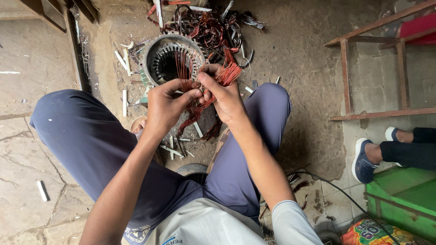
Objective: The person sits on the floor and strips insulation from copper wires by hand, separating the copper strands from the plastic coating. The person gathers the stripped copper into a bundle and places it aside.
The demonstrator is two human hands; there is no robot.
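Note:
I sit over a round metal motor stator (171,59) that lies on the dirt floor, its slotted core facing up. My left hand (166,106) and my right hand (222,93) meet just in front of it, both pinching a bundle of reddish copper winding wire (229,72). Some strands run from my fingers back into the stator's opening; others fan out to the right and hang down between my knees. My thumbs and forefingers hide the spot where the strands are gripped.
A tangled heap of pulled copper wire (206,27) lies beyond the stator. White insulation strips (122,59) litter the ground. A wooden frame (363,77) stands at right, another person's feet in blue shoes (363,159) beside a green box (404,199).

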